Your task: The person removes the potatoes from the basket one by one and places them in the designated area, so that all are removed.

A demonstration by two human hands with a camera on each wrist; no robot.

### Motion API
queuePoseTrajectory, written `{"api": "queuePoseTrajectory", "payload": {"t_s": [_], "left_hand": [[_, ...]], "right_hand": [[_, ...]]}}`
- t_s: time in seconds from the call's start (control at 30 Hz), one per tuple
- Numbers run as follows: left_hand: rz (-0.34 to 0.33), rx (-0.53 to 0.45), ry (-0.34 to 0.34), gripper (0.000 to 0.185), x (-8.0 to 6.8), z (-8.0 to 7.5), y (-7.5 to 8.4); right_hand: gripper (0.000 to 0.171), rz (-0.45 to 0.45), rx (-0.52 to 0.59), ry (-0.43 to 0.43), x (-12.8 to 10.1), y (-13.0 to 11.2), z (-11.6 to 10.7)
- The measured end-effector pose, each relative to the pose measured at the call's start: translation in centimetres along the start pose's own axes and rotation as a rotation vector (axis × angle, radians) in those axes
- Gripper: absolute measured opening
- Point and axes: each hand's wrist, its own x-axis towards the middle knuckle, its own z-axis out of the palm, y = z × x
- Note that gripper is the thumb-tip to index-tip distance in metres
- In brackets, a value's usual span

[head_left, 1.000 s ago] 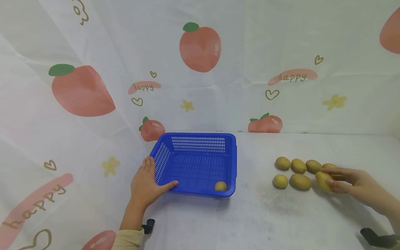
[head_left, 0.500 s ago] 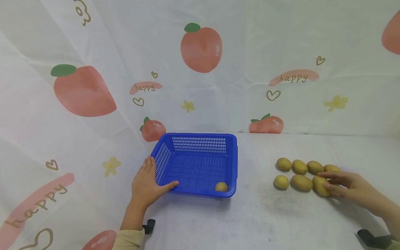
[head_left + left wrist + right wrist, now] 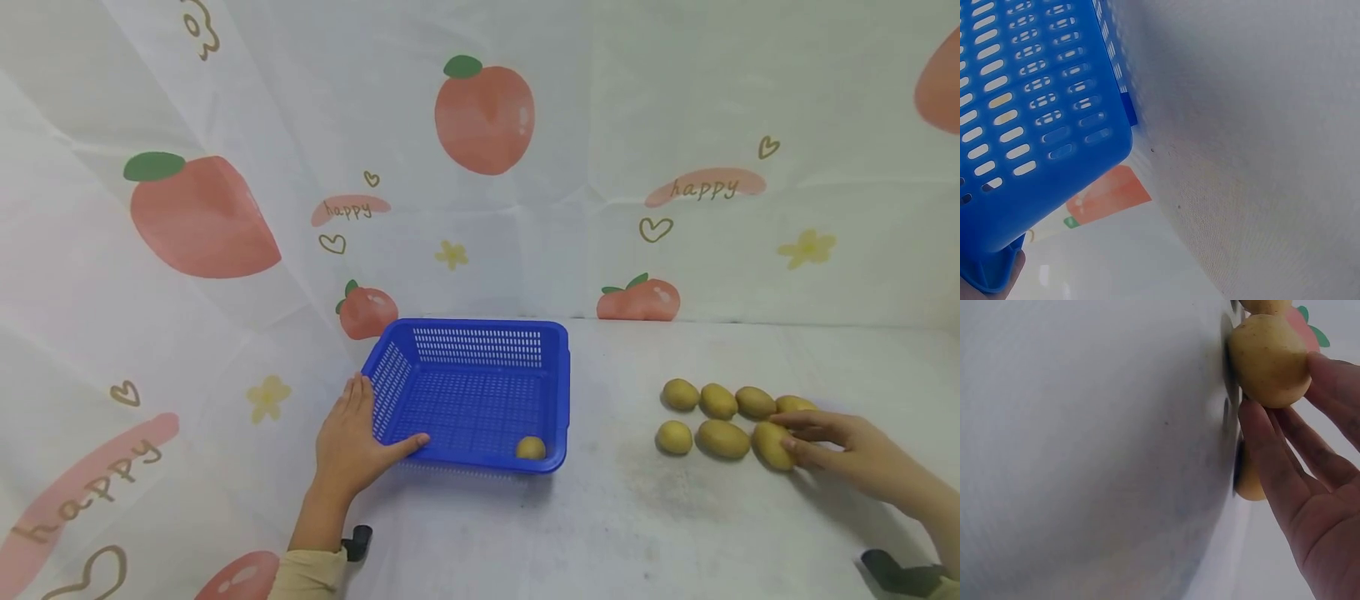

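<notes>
A blue plastic basket (image 3: 480, 408) with slotted walls stands left of centre in the head view. My left hand (image 3: 354, 442) rests on its near left corner, fingers straight along the left rim and thumb across the front rim. In the basket's near right corner sits one potato (image 3: 531, 448). Over to the right, my right hand (image 3: 847, 450) has thumb and fingertips around a potato (image 3: 772, 446) at the right end of the front row. The right wrist view shows the thumb on one side of that potato (image 3: 1269, 359), fingers on the other.
Several more potatoes lie in two rows on the white tabletop (image 3: 600, 533), among them a front-row potato (image 3: 723, 439) and a back-row potato (image 3: 681, 394). A white cloth (image 3: 555, 233) printed with fruit hangs behind and along the left.
One second ago the potato at my right hand was tilted and slightly higher; it has since come down into line with the front row. My left hand and the basket have stayed put.
</notes>
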Motion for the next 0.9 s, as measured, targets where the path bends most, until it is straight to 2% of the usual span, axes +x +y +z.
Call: {"api": "queuePoseTrajectory", "payload": {"t_s": [0.23,0.33,0.43,0.53,0.73,0.9], "left_hand": [[0.000,-0.004,-0.001,0.143,0.0,0.0,-0.1],[0.002,-0.001,-0.003,0.143,0.0,0.0,-0.1],[0.004,0.001,-0.002,0.143,0.0,0.0,-0.1],[0.006,0.001,0.004,0.143,0.0,0.0,-0.1],[0.006,0.005,0.005,0.143,0.1,0.0,-0.2],[0.000,0.006,-0.005,0.144,0.2,0.2,-0.2]], "right_hand": [[0.030,-0.076,0.007,0.035,0.3,-0.5,-0.6],[0.031,-0.073,0.004,0.028,0.7,-1.0,-1.1],[0.030,-0.084,0.000,0.015,1.4,-1.8,-1.8],[0.032,-0.134,0.029,0.009,2.6,-2.9,-2.5],[0.040,-0.245,0.097,-0.022,6.1,-7.0,-3.2],[0.040,-0.331,0.126,-0.102,9.3,-11.8,-2.8]]}}
